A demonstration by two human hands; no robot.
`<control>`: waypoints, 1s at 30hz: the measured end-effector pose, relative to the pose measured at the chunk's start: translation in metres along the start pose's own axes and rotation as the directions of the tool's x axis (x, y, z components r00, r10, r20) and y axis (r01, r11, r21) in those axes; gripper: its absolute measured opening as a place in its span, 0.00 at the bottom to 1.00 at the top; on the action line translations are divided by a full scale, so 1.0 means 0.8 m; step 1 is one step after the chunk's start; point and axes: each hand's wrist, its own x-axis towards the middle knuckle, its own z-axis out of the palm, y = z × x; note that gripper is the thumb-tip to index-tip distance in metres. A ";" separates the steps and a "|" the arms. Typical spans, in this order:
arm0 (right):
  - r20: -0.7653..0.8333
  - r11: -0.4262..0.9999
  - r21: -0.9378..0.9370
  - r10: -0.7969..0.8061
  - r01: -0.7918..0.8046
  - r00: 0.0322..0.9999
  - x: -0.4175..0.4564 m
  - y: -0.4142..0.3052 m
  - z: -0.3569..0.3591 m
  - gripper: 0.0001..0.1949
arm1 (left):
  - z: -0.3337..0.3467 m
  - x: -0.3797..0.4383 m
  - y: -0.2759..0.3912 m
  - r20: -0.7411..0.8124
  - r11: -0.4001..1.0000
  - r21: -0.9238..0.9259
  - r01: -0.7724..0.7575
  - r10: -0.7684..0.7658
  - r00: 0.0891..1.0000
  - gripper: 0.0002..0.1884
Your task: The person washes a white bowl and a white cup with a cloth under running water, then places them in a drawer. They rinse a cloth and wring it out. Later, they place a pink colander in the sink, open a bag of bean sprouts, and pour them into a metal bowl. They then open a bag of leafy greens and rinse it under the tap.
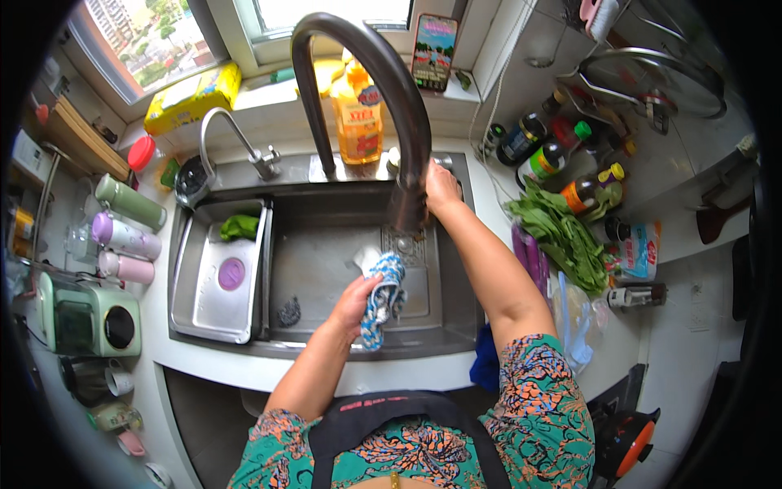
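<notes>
My left hand (pixel 353 305) grips a blue-and-white striped cloth (pixel 385 293), bunched up over the large stainless steel sink basin (pixel 324 244). Something white, perhaps foam or water, shows just behind the cloth. Beyond the spout of the tall dark gooseneck faucet (pixel 417 116), my right hand (pixel 442 186) reaches to the back right rim of the sink. Its fingers are partly hidden, so I cannot tell what they hold. A metal scouring pad (pixel 289 312) lies at the basin's left. Orange dish soap in a pump bottle (pixel 359 122) stands behind the sink.
A steel tray (pixel 211 305) on the left holds a green pepper (pixel 239 227) and a purple disc (pixel 231 273). Leafy greens (pixel 565 235), purple eggplants (pixel 533 260) and several sauce bottles crowd the right counter. Flasks (pixel 131 202) line the left. A phone (pixel 434 52) leans by the window.
</notes>
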 end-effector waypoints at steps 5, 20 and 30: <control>0.005 0.957 -0.277 -0.092 0.090 0.996 0.076 -0.005 0.050 0.27 | 0.000 0.021 0.002 -0.038 1.000 0.024 0.001 0.000 0.999 0.16; -0.009 0.827 0.017 -0.562 0.562 0.827 0.131 0.060 0.085 0.23 | 0.025 0.100 0.019 -0.116 0.998 0.052 0.026 -0.020 0.993 0.09; 0.306 0.538 0.836 -0.303 -0.103 0.903 -0.071 0.051 0.141 0.18 | 0.025 0.080 0.033 -0.043 0.975 0.211 -0.073 0.083 0.996 0.14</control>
